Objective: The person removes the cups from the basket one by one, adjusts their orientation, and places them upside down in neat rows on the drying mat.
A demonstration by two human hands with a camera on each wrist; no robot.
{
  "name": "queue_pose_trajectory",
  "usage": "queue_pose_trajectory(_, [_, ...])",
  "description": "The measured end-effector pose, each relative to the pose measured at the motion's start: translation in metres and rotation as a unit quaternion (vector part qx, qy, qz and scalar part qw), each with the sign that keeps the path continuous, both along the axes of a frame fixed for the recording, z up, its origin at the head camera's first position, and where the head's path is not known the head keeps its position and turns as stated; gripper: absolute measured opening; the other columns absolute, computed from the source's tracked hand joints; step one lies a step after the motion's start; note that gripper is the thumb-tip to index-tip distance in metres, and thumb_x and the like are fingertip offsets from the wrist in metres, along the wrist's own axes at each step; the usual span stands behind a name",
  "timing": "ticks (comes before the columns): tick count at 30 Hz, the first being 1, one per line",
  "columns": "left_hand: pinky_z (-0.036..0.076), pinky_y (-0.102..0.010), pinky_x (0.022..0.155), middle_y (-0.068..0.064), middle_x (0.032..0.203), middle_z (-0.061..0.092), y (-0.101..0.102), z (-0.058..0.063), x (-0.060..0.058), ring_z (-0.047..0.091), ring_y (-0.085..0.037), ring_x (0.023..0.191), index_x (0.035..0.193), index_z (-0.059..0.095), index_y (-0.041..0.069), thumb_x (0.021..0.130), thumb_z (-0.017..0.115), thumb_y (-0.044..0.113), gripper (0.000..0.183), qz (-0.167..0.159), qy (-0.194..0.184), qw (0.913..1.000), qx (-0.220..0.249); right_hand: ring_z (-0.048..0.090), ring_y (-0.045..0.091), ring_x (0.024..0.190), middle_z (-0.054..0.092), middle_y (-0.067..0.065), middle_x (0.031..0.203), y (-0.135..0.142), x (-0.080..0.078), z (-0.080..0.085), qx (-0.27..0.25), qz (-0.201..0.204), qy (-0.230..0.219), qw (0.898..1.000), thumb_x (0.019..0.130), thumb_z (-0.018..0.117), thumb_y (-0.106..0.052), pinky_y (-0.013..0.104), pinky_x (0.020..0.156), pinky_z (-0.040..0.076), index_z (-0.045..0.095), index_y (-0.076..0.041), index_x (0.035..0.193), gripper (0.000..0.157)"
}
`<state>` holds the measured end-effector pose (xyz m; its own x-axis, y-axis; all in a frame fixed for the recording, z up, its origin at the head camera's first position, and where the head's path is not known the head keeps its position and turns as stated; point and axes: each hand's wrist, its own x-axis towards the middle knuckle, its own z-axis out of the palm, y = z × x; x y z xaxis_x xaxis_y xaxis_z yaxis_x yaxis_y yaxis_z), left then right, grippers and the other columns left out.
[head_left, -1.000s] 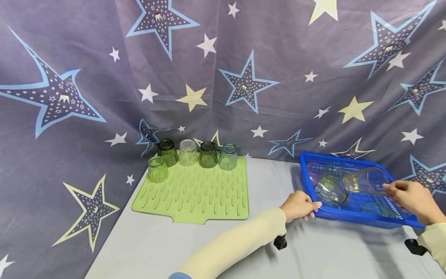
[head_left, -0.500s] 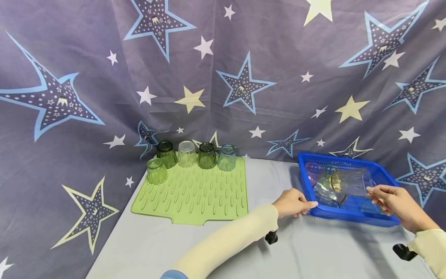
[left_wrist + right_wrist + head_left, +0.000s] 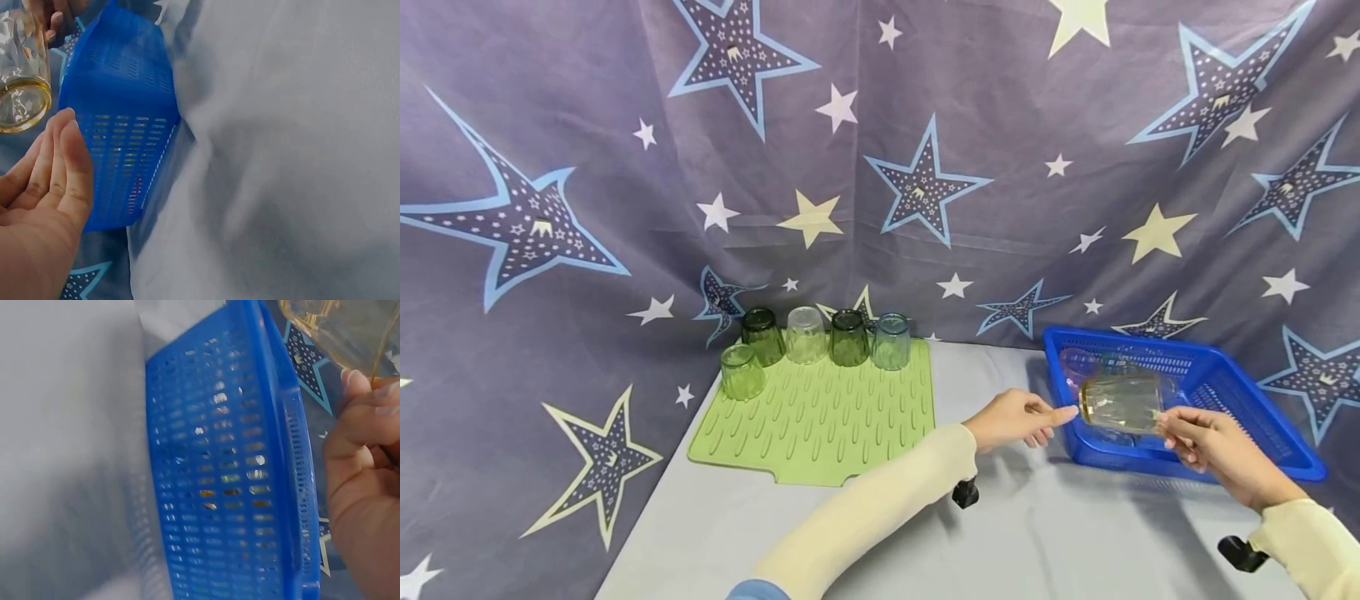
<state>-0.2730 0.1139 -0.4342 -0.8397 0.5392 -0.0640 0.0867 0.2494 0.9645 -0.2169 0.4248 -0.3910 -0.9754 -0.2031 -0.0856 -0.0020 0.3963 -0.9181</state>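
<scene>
A clear yellowish drinking glass (image 3: 1122, 404) lies on its side in the air over the front of the blue basket (image 3: 1187, 465). My right hand (image 3: 1221, 454) pinches it by the rim, and its thick base points left. In the right wrist view the glass (image 3: 350, 328) shows only partly, above my curled fingers. My left hand (image 3: 1017, 419) is beside the basket's left front corner, fingertips close to the glass base. The left wrist view shows these fingers (image 3: 59, 156) fairly straight, with a gap to the glass (image 3: 25, 94).
More glasses, one of them pinkish (image 3: 1077, 367), lie in the basket. On the left, a green drying mat (image 3: 820, 417) bears several upturned glasses along its back edge, including a blue one (image 3: 891, 343). A star-patterned curtain (image 3: 925, 275) hangs behind the white table (image 3: 1000, 533).
My right hand has carried the glass left and toward the basket's front edge. The left hand has let go of the basket rim and shifted slightly left and up.
</scene>
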Motion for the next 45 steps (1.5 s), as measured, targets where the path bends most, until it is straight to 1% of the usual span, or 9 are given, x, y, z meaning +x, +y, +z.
queue_pose_trajectory(4, [0.06,-0.042,0.078,-0.001,0.084,0.074,-0.003,0.0,-0.001,0.073,-0.021,0.077,0.107,0.072,0.011,0.096,0.063,0.061,0.052,-0.023,-0.012,0.9993,0.026,0.042,0.016,0.056,0.058,0.0,0.079,-0.009,0.001,-0.005,-0.019,0.02,-0.001,1.0,0.112,0.046,-0.022,0.046,0.055,0.021,0.065,-0.003,0.105,0.027])
queue_pose_trajectory(8, [0.061,-0.039,0.076,-0.004,0.087,0.075,-0.004,-0.001,-0.001,0.073,-0.019,0.076,0.107,0.073,0.01,0.098,0.064,0.058,0.049,-0.04,-0.035,0.9964,0.067,0.038,0.021,0.055,0.059,0.0,0.079,-0.019,0.001,-0.008,-0.037,0.046,-0.001,0.998,0.112,0.046,-0.019,0.048,0.055,0.021,0.065,-0.003,0.107,0.026])
queue_pose_trajectory(13, [0.061,-0.036,0.072,-0.009,0.09,0.075,-0.006,-0.002,-0.004,0.072,-0.02,0.076,0.102,0.074,0.01,0.1,0.065,0.051,0.041,-0.044,-0.058,0.9903,0.118,0.034,0.026,0.056,0.058,0.001,0.08,-0.032,-0.002,-0.008,-0.053,0.062,-0.006,0.997,0.113,0.045,-0.02,0.048,0.056,0.021,0.064,-0.003,0.107,0.026])
queue_pose_trajectory(21, [0.06,-0.046,0.084,-0.012,0.096,0.075,-0.009,-0.006,-0.01,0.072,-0.022,0.08,0.109,0.072,0.01,0.099,0.069,0.047,0.039,-0.035,-0.107,0.9782,0.174,0.042,0.022,0.056,0.059,0.003,0.08,-0.042,-0.005,-0.011,-0.062,0.081,-0.011,0.995,0.112,0.045,-0.02,0.048,0.054,0.025,0.064,0.0,0.108,0.027])
queue_pose_trajectory(27, [0.056,-0.054,0.091,-0.011,0.094,0.075,-0.015,-0.007,-0.014,0.072,-0.026,0.083,0.109,0.069,0.01,0.096,0.072,0.046,0.038,-0.024,-0.101,0.979,0.176,0.05,0.013,0.06,0.061,0.006,0.083,-0.054,-0.006,-0.014,0.004,0.04,-0.024,0.999,0.11,0.053,-0.033,0.036,0.051,0.046,0.065,0.001,0.107,0.036])
queue_pose_trajectory(31, [0.057,-0.052,0.088,-0.011,0.093,0.074,-0.024,-0.005,-0.018,0.072,-0.034,0.089,0.108,0.067,0.011,0.095,0.074,0.043,0.036,-0.013,-0.075,0.982,0.173,0.051,0.015,0.06,0.06,0.012,0.083,-0.06,-0.007,-0.014,0.059,0.023,-0.024,0.998,0.106,0.058,-0.039,0.038,0.052,0.05,0.064,0.002,0.108,0.042])
queue_pose_trajectory(34, [0.059,-0.048,0.086,-0.017,0.097,0.073,-0.036,-0.002,-0.022,0.071,-0.033,0.087,0.108,0.067,0.011,0.095,0.075,0.04,0.034,-0.009,-0.059,0.9832,0.172,0.052,0.017,0.058,0.059,0.014,0.078,-0.063,-0.006,-0.014,0.1,0.02,-0.004,0.995,0.103,0.064,-0.042,0.039,0.051,0.051,0.066,0.0,0.111,0.042])
queue_pose_trajectory(39, [0.06,-0.038,0.078,-0.016,0.099,0.071,-0.062,-0.001,-0.028,0.071,-0.029,0.085,0.109,0.065,0.012,0.094,0.076,0.041,0.035,0.007,-0.017,0.9912,0.131,0.054,0.018,0.051,0.061,0.01,0.07,-0.071,-0.002,-0.013,0.209,0.017,0.061,0.976,0.094,0.074,-0.047,0.036,0.048,0.051,0.071,-0.008,0.114,0.044])
queue_pose_trajectory(45, [0.059,-0.047,0.083,-0.002,0.095,0.071,-0.104,0.003,-0.029,0.071,-0.03,0.087,0.11,0.067,0.018,0.088,0.079,0.053,0.042,0.039,0.05,0.9973,0.036,0.049,0.01,0.05,0.057,-0.005,0.064,-0.08,0.002,-0.013,0.317,0.033,0.177,0.931,0.091,0.079,-0.041,0.029,0.048,0.044,0.078,-0.013,0.098,0.029])
